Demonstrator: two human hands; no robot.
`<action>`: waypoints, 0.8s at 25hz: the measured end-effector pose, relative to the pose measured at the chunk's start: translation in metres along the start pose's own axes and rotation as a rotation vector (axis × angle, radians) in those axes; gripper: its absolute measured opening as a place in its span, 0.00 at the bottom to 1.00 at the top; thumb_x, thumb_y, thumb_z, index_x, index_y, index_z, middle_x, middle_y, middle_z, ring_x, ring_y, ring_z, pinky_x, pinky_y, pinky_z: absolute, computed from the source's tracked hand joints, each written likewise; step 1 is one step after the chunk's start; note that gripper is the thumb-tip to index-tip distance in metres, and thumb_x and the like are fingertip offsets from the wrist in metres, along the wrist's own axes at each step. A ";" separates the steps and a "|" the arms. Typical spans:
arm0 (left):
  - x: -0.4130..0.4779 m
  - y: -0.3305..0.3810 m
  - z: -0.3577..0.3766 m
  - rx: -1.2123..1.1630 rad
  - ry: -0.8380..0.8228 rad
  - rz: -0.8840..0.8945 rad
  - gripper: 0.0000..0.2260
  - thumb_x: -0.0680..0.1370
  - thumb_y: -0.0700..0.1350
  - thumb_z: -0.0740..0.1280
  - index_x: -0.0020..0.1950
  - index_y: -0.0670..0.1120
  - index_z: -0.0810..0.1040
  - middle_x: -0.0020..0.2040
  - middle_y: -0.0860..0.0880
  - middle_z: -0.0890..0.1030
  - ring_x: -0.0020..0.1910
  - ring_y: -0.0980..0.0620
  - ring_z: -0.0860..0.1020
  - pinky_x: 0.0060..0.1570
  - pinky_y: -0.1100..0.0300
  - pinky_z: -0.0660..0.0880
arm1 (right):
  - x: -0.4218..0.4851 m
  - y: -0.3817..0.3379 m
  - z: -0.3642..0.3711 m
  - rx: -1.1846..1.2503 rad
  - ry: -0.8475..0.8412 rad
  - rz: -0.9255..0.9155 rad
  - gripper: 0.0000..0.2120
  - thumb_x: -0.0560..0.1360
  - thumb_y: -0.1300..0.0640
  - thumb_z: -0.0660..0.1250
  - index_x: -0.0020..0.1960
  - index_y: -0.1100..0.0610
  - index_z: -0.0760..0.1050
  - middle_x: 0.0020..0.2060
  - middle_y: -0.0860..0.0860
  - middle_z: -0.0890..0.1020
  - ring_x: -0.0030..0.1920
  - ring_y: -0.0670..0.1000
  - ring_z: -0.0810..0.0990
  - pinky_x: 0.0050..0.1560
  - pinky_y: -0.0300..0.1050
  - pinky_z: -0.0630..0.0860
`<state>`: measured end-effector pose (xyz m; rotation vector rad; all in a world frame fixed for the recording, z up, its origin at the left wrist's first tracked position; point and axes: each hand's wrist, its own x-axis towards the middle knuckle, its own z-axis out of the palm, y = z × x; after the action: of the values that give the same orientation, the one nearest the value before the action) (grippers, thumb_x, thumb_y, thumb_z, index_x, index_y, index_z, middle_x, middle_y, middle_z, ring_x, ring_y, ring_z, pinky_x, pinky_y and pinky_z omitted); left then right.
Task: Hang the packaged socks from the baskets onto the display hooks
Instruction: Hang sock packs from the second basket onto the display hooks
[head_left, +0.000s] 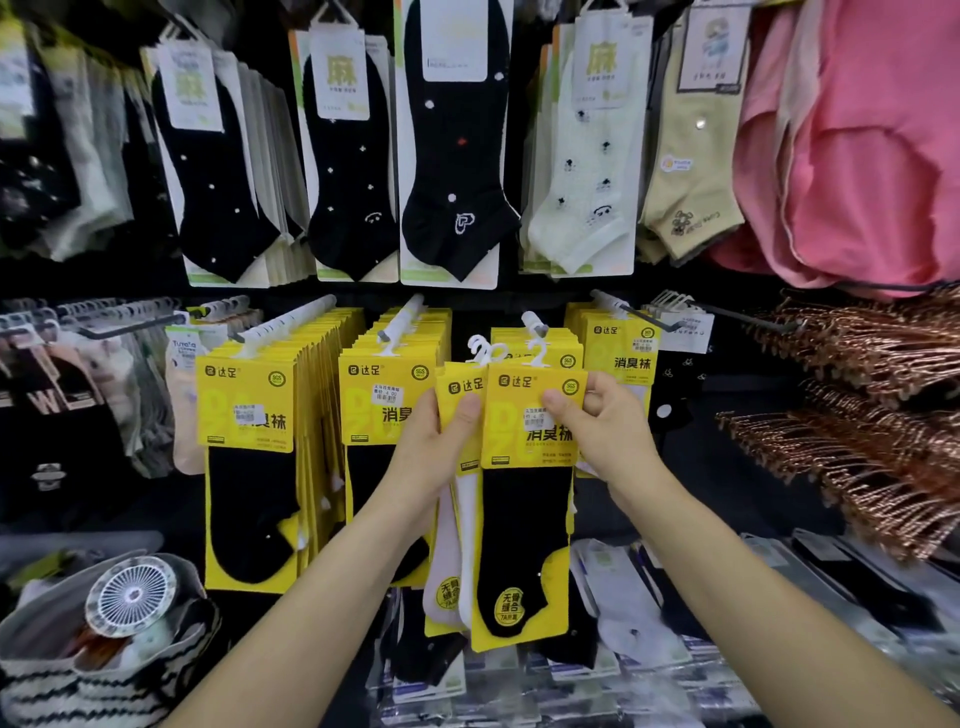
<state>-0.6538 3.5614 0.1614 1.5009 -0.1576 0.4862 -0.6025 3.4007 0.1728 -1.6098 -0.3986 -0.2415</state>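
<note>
My right hand (597, 426) pinches the top of a yellow-carded pack of black socks (524, 519), its white plastic hanger just below the tip of a display hook (535, 325). My left hand (441, 447) grips a small stack of similar yellow packs with white socks (457, 530), fanned behind and left of the black pack. More yellow packs hang behind on that hook. Two full hooks of yellow black-sock packs (249, 441) hang to the left.
An upper row of black, cream and beige socks (457, 156) hangs above. Pink garments (857, 156) and copper hangers (857, 431) are at right. A striped bag with a small fan (130, 597) sits lower left. Loose packaged socks (623, 649) lie below.
</note>
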 end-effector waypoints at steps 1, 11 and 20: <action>0.000 -0.002 -0.002 0.003 0.006 0.001 0.09 0.78 0.50 0.61 0.58 0.52 0.72 0.59 0.50 0.79 0.59 0.52 0.77 0.57 0.56 0.75 | 0.002 0.002 -0.003 0.031 0.005 0.034 0.04 0.76 0.56 0.67 0.49 0.51 0.73 0.48 0.50 0.84 0.51 0.49 0.82 0.50 0.50 0.79; 0.006 0.003 -0.029 0.037 0.146 0.040 0.03 0.79 0.47 0.63 0.51 0.54 0.74 0.51 0.54 0.81 0.50 0.55 0.81 0.45 0.62 0.78 | 0.045 0.007 -0.014 0.154 0.122 0.129 0.21 0.79 0.57 0.62 0.70 0.57 0.65 0.63 0.53 0.74 0.64 0.53 0.73 0.59 0.46 0.71; 0.010 -0.002 -0.033 0.090 0.168 0.028 0.01 0.78 0.48 0.63 0.49 0.54 0.74 0.51 0.52 0.80 0.53 0.50 0.79 0.53 0.52 0.77 | 0.073 0.018 0.014 -0.155 0.242 0.048 0.12 0.78 0.56 0.63 0.60 0.57 0.71 0.49 0.48 0.75 0.52 0.50 0.73 0.52 0.45 0.71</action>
<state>-0.6500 3.5959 0.1607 1.5396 -0.0251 0.6467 -0.5299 3.4217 0.1830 -1.7161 -0.1571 -0.4346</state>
